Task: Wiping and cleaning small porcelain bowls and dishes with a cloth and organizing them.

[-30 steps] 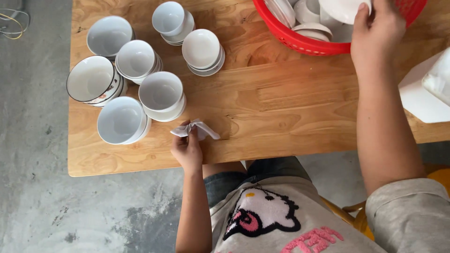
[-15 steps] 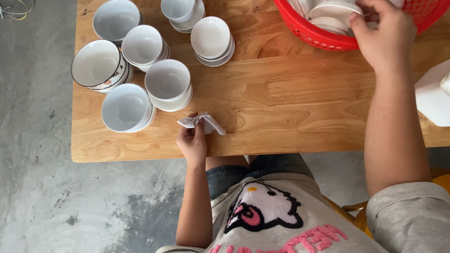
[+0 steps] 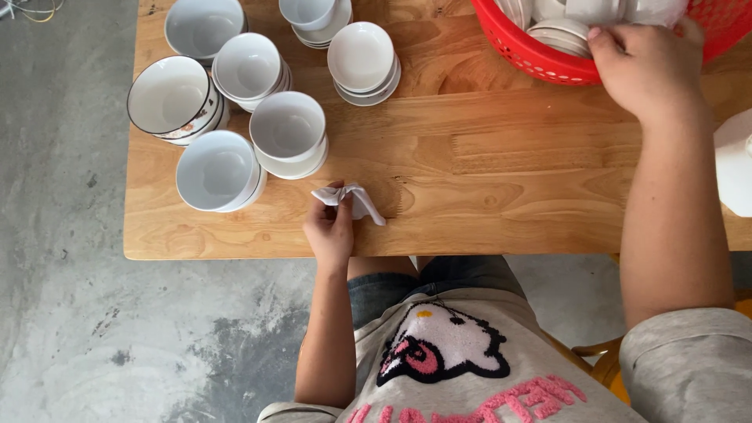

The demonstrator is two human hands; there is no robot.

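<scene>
My left hand rests at the near edge of the wooden table, closed on a small white cloth. My right hand reaches into the red basket at the far right and grips a white dish among the crockery stacked in it. Several stacks of white bowls stand on the left part of the table, just beyond my left hand. One wider bowl with a dark rim sits at the far left.
A white object lies at the table's right edge. Grey concrete floor runs to the left and below the table. A wooden chair part shows near my lap.
The view has shifted slightly, so the table appears lower and further right. My right hand has settled deeper onto the dishes in the basket. My left hand keeps the cloth in place.
</scene>
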